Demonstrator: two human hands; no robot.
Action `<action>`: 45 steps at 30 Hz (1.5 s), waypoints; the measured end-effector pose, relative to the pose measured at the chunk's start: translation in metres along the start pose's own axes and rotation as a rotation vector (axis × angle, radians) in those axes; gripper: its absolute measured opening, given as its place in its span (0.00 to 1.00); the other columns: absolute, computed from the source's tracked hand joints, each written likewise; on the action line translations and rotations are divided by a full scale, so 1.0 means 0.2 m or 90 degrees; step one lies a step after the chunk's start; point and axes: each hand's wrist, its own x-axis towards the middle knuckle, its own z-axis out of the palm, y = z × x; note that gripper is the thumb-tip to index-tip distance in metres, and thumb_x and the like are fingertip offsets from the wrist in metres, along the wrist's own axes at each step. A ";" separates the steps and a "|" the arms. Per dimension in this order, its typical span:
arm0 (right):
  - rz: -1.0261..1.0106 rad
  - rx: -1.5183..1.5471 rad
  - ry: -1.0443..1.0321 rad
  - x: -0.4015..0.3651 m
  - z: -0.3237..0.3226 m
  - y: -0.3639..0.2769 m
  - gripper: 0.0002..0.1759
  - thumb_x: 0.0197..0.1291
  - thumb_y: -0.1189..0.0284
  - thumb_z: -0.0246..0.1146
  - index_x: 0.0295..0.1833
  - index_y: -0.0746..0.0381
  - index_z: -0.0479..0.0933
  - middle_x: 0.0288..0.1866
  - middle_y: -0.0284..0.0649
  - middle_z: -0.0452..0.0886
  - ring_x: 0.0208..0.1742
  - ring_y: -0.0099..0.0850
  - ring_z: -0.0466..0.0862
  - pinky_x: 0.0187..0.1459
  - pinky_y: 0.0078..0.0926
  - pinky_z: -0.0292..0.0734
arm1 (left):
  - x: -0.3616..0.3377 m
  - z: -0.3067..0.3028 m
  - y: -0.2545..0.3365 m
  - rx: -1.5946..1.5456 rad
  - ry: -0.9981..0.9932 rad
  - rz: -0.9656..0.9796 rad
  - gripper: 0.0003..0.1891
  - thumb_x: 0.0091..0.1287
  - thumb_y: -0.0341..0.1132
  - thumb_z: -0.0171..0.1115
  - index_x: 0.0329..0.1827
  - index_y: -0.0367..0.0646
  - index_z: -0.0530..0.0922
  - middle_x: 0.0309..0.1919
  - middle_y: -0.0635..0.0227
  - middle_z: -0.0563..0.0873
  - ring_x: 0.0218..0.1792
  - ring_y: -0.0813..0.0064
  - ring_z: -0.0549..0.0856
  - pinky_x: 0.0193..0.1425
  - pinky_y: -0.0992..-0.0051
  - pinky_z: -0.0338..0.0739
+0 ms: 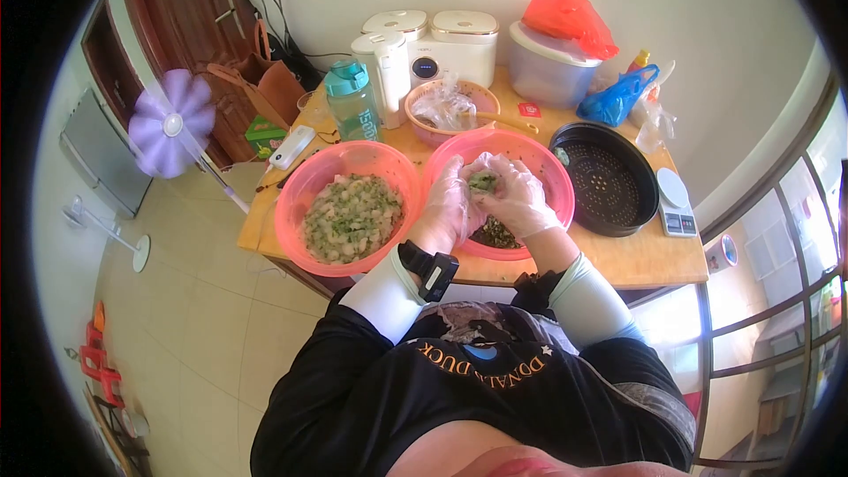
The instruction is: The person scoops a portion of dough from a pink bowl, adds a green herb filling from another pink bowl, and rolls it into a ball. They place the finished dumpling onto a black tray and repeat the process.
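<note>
My left hand and my right hand, both in clear plastic gloves, are cupped around a small green lump. They hold it above a pink basin, where a dark green chopped mixture shows below the fingers. To the left stands a second pink basin with a chunky white and green mixture. On the right lies a round black steamer tray with holes in its base. A small pale green piece sits at its left edge.
Behind the basins are a teal bottle, a white appliance, a bowl with a plastic bag and a lidded tub. A kitchen scale stands at the table's right edge. A purple fan is at the left.
</note>
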 end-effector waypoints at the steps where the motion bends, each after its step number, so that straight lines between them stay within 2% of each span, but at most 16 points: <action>1: 0.010 0.004 -0.026 0.00 0.00 0.00 0.31 0.50 0.69 0.75 0.63 0.60 0.81 0.54 0.49 0.83 0.48 0.40 0.87 0.51 0.36 0.83 | 0.00 0.00 0.00 -0.016 0.000 0.014 0.29 0.83 0.55 0.40 0.61 0.35 0.77 0.53 0.57 0.84 0.55 0.59 0.83 0.61 0.62 0.80; 5: -0.056 0.020 0.004 0.00 0.02 0.05 0.28 0.53 0.73 0.73 0.62 0.60 0.81 0.50 0.47 0.84 0.47 0.40 0.87 0.50 0.34 0.82 | 0.04 -0.08 0.01 0.006 -0.076 0.024 0.22 0.83 0.46 0.47 0.62 0.37 0.78 0.53 0.60 0.84 0.55 0.63 0.84 0.60 0.64 0.81; 7: -0.113 -0.006 0.066 0.01 0.04 0.08 0.22 0.55 0.78 0.70 0.58 0.60 0.83 0.48 0.46 0.84 0.45 0.39 0.87 0.48 0.34 0.82 | 0.04 -0.07 0.01 0.049 -0.094 0.049 0.16 0.80 0.39 0.54 0.63 0.39 0.78 0.53 0.64 0.85 0.54 0.69 0.84 0.60 0.67 0.81; 10: -0.112 0.025 0.042 0.00 0.03 0.07 0.16 0.55 0.81 0.67 0.51 0.60 0.85 0.46 0.47 0.84 0.44 0.40 0.86 0.46 0.35 0.81 | 0.01 -0.03 0.00 0.052 -0.049 0.056 0.11 0.77 0.34 0.60 0.58 0.42 0.80 0.50 0.68 0.85 0.50 0.73 0.85 0.59 0.69 0.82; 13: -0.102 0.014 0.046 -0.01 0.03 0.07 0.09 0.57 0.78 0.66 0.44 0.60 0.85 0.44 0.47 0.84 0.44 0.47 0.86 0.47 0.40 0.81 | 0.01 -0.03 0.00 0.073 -0.052 0.045 0.13 0.78 0.35 0.58 0.60 0.42 0.80 0.53 0.67 0.85 0.52 0.72 0.85 0.59 0.69 0.82; 19: -0.210 -0.036 0.061 -0.01 0.03 0.08 0.07 0.57 0.77 0.66 0.41 0.60 0.85 0.37 0.47 0.84 0.43 0.49 0.85 0.44 0.42 0.80 | 0.04 -0.08 0.00 0.085 -0.025 0.008 0.14 0.80 0.36 0.55 0.62 0.42 0.78 0.54 0.67 0.85 0.53 0.72 0.85 0.58 0.69 0.83; 23: -0.237 -0.094 0.067 0.00 0.02 0.06 0.06 0.58 0.76 0.66 0.42 0.60 0.85 0.37 0.47 0.84 0.42 0.50 0.85 0.45 0.44 0.80 | 0.04 -0.09 0.00 0.114 -0.017 0.005 0.14 0.80 0.37 0.56 0.63 0.43 0.78 0.54 0.67 0.85 0.52 0.72 0.85 0.57 0.68 0.83; 28: -0.041 0.155 0.086 -0.01 0.06 0.08 0.05 0.58 0.75 0.65 0.39 0.59 0.85 0.37 0.48 0.84 0.42 0.51 0.85 0.46 0.44 0.81 | 0.01 -0.05 0.00 0.121 -0.011 0.007 0.13 0.79 0.37 0.56 0.62 0.44 0.78 0.54 0.69 0.86 0.52 0.73 0.85 0.56 0.68 0.83; 29: -0.041 0.155 0.087 -0.01 0.05 0.09 0.05 0.58 0.75 0.65 0.39 0.59 0.85 0.37 0.48 0.84 0.42 0.51 0.85 0.46 0.44 0.81 | 0.01 -0.05 0.00 0.121 -0.011 0.006 0.13 0.79 0.37 0.56 0.62 0.44 0.78 0.54 0.69 0.86 0.52 0.73 0.85 0.56 0.68 0.83; 31: -0.164 -0.013 0.057 0.00 0.03 0.08 0.05 0.57 0.76 0.66 0.38 0.59 0.85 0.36 0.48 0.85 0.42 0.49 0.86 0.46 0.42 0.82 | 0.02 -0.06 0.00 0.148 -0.014 -0.011 0.14 0.79 0.36 0.56 0.62 0.44 0.79 0.54 0.70 0.86 0.52 0.73 0.85 0.56 0.69 0.84; 35: -0.205 -0.092 0.062 -0.01 0.02 0.08 0.05 0.57 0.76 0.65 0.38 0.60 0.85 0.35 0.48 0.85 0.43 0.49 0.86 0.47 0.42 0.83 | 0.04 -0.08 0.00 0.147 -0.013 -0.007 0.14 0.79 0.37 0.56 0.62 0.44 0.79 0.55 0.69 0.86 0.53 0.73 0.85 0.56 0.69 0.84; 38: -0.254 -0.067 0.122 -0.02 -0.01 0.05 0.10 0.57 0.74 0.65 0.44 0.59 0.87 0.42 0.49 0.86 0.45 0.50 0.86 0.49 0.45 0.83 | 0.03 -0.07 0.01 0.130 -0.006 -0.009 0.15 0.80 0.38 0.54 0.63 0.42 0.78 0.56 0.67 0.86 0.54 0.71 0.85 0.58 0.67 0.83; 40: -0.183 -0.080 0.150 -0.04 -0.03 0.00 0.16 0.57 0.74 0.65 0.52 0.57 0.87 0.53 0.50 0.85 0.51 0.50 0.86 0.55 0.45 0.82 | 0.02 -0.05 0.01 0.088 0.007 0.012 0.17 0.82 0.41 0.50 0.63 0.41 0.78 0.56 0.64 0.85 0.56 0.68 0.85 0.60 0.65 0.82; 41: -0.184 -0.081 0.149 -0.03 -0.02 0.02 0.16 0.57 0.74 0.65 0.52 0.57 0.87 0.53 0.50 0.85 0.51 0.50 0.86 0.55 0.45 0.82 | 0.01 -0.04 0.01 0.086 0.006 0.014 0.17 0.82 0.41 0.50 0.63 0.41 0.78 0.56 0.64 0.85 0.56 0.68 0.85 0.60 0.65 0.82; 43: -0.232 -0.132 0.084 -0.01 0.00 0.04 0.22 0.56 0.74 0.67 0.58 0.55 0.85 0.61 0.49 0.83 0.58 0.49 0.84 0.59 0.44 0.81 | 0.00 -0.03 0.02 0.073 -0.024 -0.006 0.19 0.83 0.43 0.47 0.64 0.39 0.77 0.57 0.62 0.85 0.57 0.66 0.85 0.63 0.63 0.81; 45: -0.241 -0.139 0.071 -0.01 0.01 0.03 0.21 0.55 0.74 0.67 0.57 0.55 0.86 0.60 0.47 0.84 0.59 0.49 0.84 0.61 0.43 0.81 | 0.00 -0.03 0.01 0.044 -0.015 0.000 0.19 0.83 0.43 0.47 0.64 0.39 0.77 0.57 0.62 0.85 0.57 0.67 0.85 0.63 0.63 0.81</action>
